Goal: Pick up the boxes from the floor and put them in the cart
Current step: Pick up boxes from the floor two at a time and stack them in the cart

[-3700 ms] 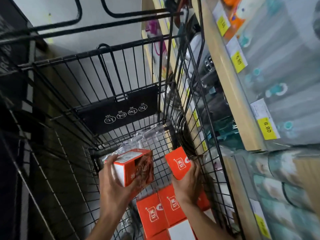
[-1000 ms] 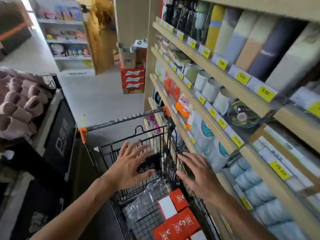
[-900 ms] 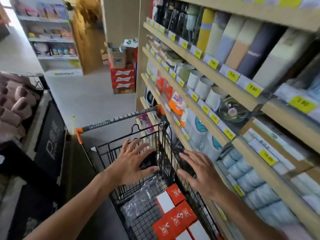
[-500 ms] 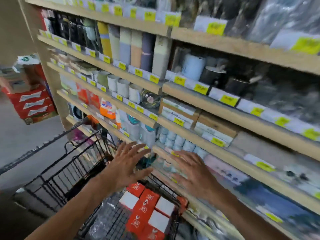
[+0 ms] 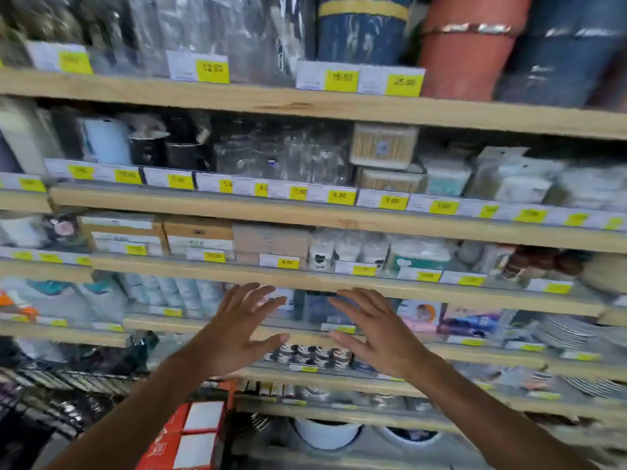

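Both hands are raised in front of the store shelves with fingers spread and nothing in them. My left hand [image 5: 237,330] is at centre, my right hand [image 5: 376,334] just to its right, palms facing away. Red and white boxes [image 5: 190,435] lie stacked in the black wire cart [image 5: 61,388] at the lower left, below my left forearm. Only the cart's right rim and part of its basket show; the picture is blurred by motion. No boxes on the floor are in view.
Wooden shelves [image 5: 305,218] fill the view, several tiers deep, with yellow price tags [image 5: 339,79] along the edges. They hold rolled mats, mugs, jars, packets and stacked plates [image 5: 559,330]. White bowls [image 5: 325,432] sit on the lowest tier, close to the cart.
The view has swung right from the aisle and cart to face the shelves head-on. Both hands, empty since placing boxes in the cart, stay raised and spread; the cart has slid to the lower left.
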{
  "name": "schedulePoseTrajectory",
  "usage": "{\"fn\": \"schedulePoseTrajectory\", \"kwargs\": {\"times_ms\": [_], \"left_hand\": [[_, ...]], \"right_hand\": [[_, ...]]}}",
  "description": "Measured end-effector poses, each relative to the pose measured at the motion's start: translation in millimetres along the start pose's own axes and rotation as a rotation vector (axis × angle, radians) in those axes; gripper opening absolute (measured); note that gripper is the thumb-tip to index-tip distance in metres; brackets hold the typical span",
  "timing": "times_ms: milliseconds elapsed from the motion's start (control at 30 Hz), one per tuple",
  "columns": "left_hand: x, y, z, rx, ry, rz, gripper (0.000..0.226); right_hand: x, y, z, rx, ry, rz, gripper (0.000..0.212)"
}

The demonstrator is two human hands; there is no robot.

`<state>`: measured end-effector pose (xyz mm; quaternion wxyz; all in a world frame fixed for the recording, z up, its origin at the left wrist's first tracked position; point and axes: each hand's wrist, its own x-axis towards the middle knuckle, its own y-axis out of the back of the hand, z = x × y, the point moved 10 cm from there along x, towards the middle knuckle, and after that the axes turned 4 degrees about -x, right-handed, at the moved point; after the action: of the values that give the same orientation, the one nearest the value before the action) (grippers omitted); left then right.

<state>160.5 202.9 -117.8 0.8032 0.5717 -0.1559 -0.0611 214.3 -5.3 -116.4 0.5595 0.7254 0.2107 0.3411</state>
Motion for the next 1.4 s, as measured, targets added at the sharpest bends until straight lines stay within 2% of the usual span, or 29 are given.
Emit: {"fn": "schedulePoseTrajectory", "kwargs": {"times_ms": [167, 333, 467, 667, 800, 1000, 1233, 1400], "left_hand": [[64, -42, 95, 0.032, -0.118, -0.074, 0.075], [124, -86, 204, -0.008, -0.290, -0.141, 0.080], [161, -117, 291, -0.026, -0.461, -0.188, 0.080], [202, -168, 396, -0.084, -0.695, -0.230, 0.080], [228, -208, 453, -0.149, -0.824, -0.318, 0.080], [246, -248, 546, -0.268, -1.034, -0.426, 0.079], [235, -302, 626, -0.362, -1.240, -0.593, 0.096], [206, -344, 668, -0.369, -1.348, -0.701, 0.083]], "right_hand": [[-83, 40, 85, 0.001, -0.121, 0.075, 0.069], [-178, 77, 153, -0.026, -0.242, 0.176, 0.057], [-249, 100, 203, -0.086, -0.405, 0.191, 0.063], [-349, 121, 249, -0.165, -0.658, 0.232, 0.063], [-411, 129, 275, -0.204, -0.854, 0.200, 0.065], [-499, 154, 281, -0.274, -1.162, 0.169, 0.069], [-581, 166, 252, -0.319, -1.465, 0.250, 0.068], [-637, 155, 215, -0.336, -1.649, 0.272, 0.062]]}}
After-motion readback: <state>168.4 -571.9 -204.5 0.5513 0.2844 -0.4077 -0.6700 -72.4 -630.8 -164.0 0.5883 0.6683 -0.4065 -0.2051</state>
